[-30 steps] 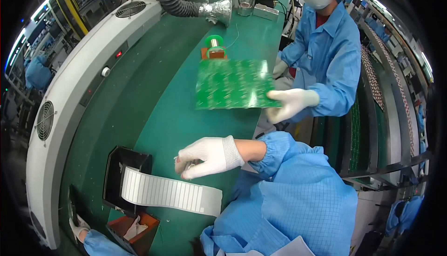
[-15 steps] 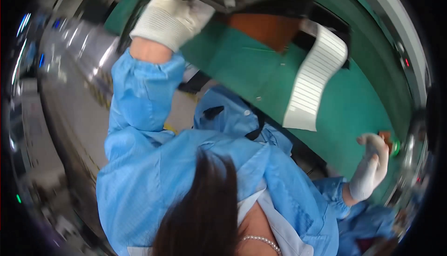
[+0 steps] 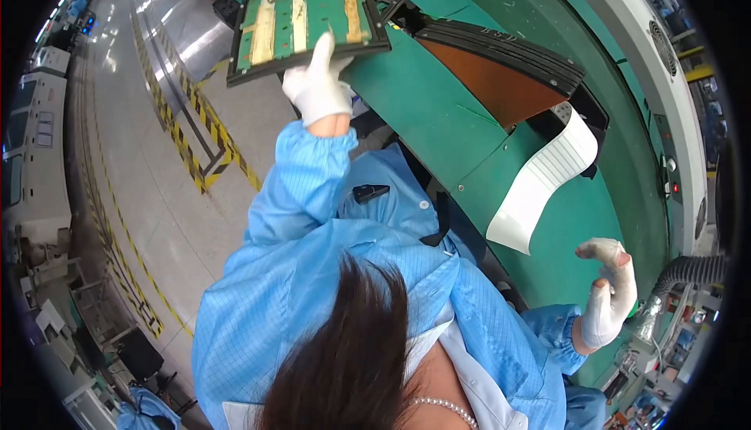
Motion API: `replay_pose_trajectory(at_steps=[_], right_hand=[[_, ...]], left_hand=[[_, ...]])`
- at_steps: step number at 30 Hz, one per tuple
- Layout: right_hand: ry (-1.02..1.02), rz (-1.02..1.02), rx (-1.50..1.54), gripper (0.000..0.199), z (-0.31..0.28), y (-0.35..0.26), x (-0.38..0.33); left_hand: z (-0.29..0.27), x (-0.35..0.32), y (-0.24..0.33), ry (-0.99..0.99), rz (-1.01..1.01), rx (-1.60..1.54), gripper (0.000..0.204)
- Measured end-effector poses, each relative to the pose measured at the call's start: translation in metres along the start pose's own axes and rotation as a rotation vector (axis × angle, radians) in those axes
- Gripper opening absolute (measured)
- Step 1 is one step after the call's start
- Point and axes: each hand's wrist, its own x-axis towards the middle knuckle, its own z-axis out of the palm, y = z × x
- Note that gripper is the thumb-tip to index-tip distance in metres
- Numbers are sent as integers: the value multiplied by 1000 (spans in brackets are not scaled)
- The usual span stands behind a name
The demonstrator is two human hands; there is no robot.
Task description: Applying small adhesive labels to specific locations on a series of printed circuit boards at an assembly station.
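My left hand [image 3: 319, 86], in a white glove, grips the near edge of a black-framed green board [image 3: 317, 19]. Its thumb lies over the frame, and the other fingers are mostly hidden beneath. Three tan strips run across the board's face. The board is held up at the far left end of the green bench [image 3: 422, 109], partly past its edge. On the right, my gloved right hand [image 3: 610, 297] hovers near the bench with bent fingers apart and bare fingertips. Nothing shows in it.
A black rack with a brown side panel [image 3: 477, 70] stands on the bench. From its right end a long curling strip of white label paper [image 3: 540, 179] hangs down. Behind runs a pale machine housing [image 3: 626, 46]. A grey flexible duct [image 3: 688, 273] is at far right; yellow-black tape [image 3: 192, 109] marks the floor.
The view has shifted, and the board in my left hand now shows almost whole at upper left. My left hand sits lower in the picture. My right hand stays open.
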Motion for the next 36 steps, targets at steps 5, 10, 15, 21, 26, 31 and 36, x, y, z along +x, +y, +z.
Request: replay_pose_trajectory(at_steps=[5, 10, 15, 21, 26, 31, 36], right_hand=[[-119, 106, -48, 55, 5, -11, 26], [-353, -203, -46, 51, 8, -15, 85], [-258, -281, -212, 43, 97, -22, 234], [-269, 190, -395, 78, 225, 55, 385], [-293, 175, -489, 75, 262, 63, 403], [-245, 53, -542, 77, 271, 77, 441], [-301, -53, -569, 77, 280, 76, 468]], left_hand=[[12, 18, -46, 163, 26, 19, 47], [42, 1, -42, 123, -14, 5, 40], [45, -27, -6, 181, -50, 125, 27], [69, -57, -34, 108, -109, -73, 25], [41, -68, -34, -97, -587, 83, 33], [-31, -59, 26, -932, -774, 410, 48], [-125, 8, 15, 329, -407, 171, 62]])
